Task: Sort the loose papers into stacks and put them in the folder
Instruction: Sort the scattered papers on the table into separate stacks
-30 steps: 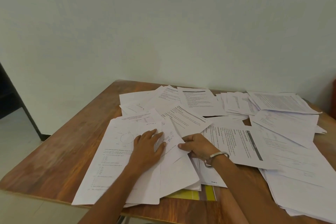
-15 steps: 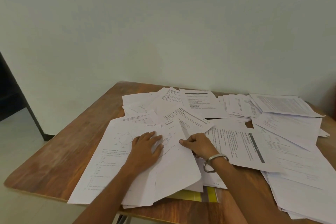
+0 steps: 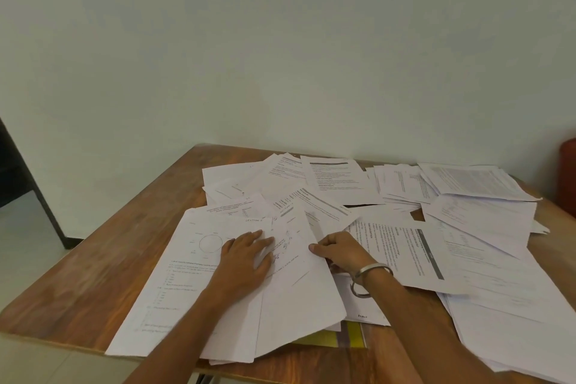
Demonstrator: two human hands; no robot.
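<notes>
Loose white printed papers (image 3: pixel 336 184) lie scattered over most of the wooden table (image 3: pixel 93 274). My left hand (image 3: pixel 246 256) rests flat, fingers spread, on the near-left sheets beside a page with a circle diagram (image 3: pixel 199 259). My right hand (image 3: pixel 341 251), with a metal bangle on the wrist, pinches the right edge of a sheet with handwriting (image 3: pixel 296 284) that lies between both hands. A yellow folder (image 3: pixel 355 333) pokes out from under the papers at the front edge, mostly hidden.
A thick pile of sheets (image 3: pixel 511 315) covers the right side of the table. A pale wall stands behind the table. A dark doorway frame (image 3: pixel 34 190) is at the left, and something red (image 3: pixel 567 178) sits at the far right edge.
The handwritten sheet has swung over between my hands and now lies flatter, further toward me. My right hand shifted slightly with it; my left hand stays pressed on the left sheets.
</notes>
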